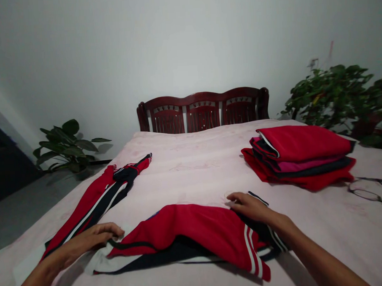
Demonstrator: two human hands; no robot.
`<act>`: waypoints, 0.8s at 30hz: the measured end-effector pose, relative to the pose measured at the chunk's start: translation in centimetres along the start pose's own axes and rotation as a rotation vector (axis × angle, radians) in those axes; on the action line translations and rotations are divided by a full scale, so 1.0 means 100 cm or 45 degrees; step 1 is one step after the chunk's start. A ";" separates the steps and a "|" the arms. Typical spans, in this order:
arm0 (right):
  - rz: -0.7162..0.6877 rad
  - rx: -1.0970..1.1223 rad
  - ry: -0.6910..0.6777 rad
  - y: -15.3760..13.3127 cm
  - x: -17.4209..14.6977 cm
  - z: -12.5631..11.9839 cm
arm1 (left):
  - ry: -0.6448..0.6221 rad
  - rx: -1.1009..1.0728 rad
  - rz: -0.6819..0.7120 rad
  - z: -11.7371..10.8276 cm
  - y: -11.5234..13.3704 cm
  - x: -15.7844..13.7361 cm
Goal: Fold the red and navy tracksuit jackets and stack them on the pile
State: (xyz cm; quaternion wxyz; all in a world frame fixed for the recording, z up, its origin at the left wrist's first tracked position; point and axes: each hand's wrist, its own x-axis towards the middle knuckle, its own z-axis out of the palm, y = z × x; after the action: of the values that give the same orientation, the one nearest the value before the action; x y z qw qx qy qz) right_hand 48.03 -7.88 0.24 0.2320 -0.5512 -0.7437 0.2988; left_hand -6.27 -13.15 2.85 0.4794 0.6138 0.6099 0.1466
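A red, navy and white track jacket (197,227) lies loosely folded across the near part of the bed, with white stripes on its red cuff or hem at the right. At its left end, my left hand (102,236) is closed on the white and dark edge. My right hand (249,206) rests over the dark part at the right end, fingers stretched to the left past the cloth. Left of the jacket, red and navy track pants (95,206) with white stripes lie lengthwise, their near end partly hidden by my left forearm.
A stack of folded red, pink and dark clothes (305,144) sits at the right on the pink bedsheet (192,176). Eyeglasses (367,194) lie beside it. The wooden headboard (204,111) stands at the back, with potted plants (69,144) at the left and leafy plants (337,94) at the right.
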 end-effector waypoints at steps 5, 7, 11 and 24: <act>-0.019 -0.278 -0.217 -0.018 0.000 0.022 | 0.116 0.124 -0.059 0.004 -0.012 0.006; -0.075 -0.389 -0.163 -0.028 -0.006 0.023 | 0.096 0.225 -0.061 0.011 -0.013 0.007; -0.321 -0.644 0.173 -0.052 -0.021 0.000 | 0.209 0.350 0.001 0.017 0.005 0.001; -0.352 -0.573 0.375 -0.012 -0.093 -0.015 | 0.312 0.449 0.258 0.047 0.010 -0.017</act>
State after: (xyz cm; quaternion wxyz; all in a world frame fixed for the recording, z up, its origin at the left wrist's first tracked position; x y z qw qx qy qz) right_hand 50.93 -16.80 1.98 0.2480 -0.5197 -0.8175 0.0088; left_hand -2.46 -16.36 1.99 0.2701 0.7239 0.6148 0.1586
